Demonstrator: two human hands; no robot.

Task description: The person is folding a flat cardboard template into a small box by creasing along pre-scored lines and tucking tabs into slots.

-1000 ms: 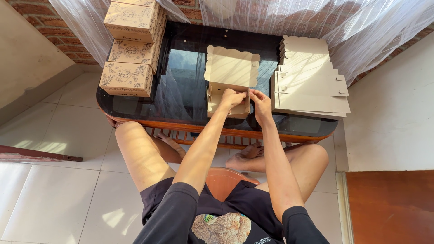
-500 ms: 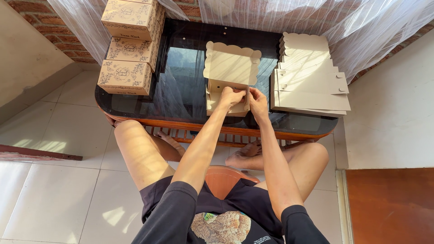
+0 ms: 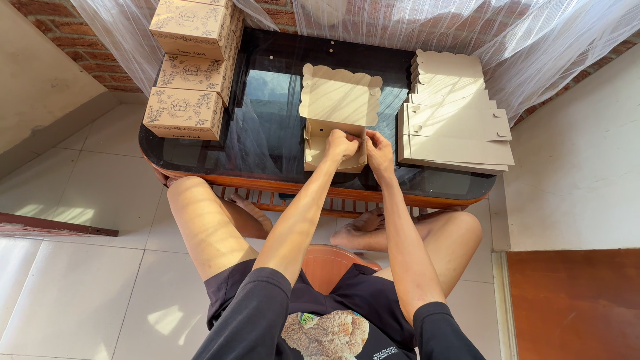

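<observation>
Head view, looking down past your knees: you sit on a low orange stool (image 3: 331, 263) with both arms stretched forward to the near edge of the black glass surface (image 3: 267, 133). Your left hand (image 3: 341, 143) and right hand (image 3: 379, 145) meet on a half-formed kraft cardboard box (image 3: 333, 143) standing at that near edge, in the middle. The left grip is curled closed over the box's front wall; the right grip pinches the same wall just beside it, fingers bent onto the card. From how it stands, this box is part-built: side walls are up, but its scalloped lid (image 3: 340, 97) lies open and flat behind, pointing away from you, so closing looks to be left.

To your right, touching nothing you hold, lies a stack of flat unfolded blanks (image 3: 453, 127), several deep, which I judge to be the work remaining. Farther off on your left, three finished printed boxes (image 3: 193, 67) stand in a row running to the far edge, lids shut, the farthest apparently stacked two high. Judging by these, a few boxes are done, one is in hand and many are waiting. Beyond hangs a sheer white curtain (image 3: 467, 33) against brick.
</observation>
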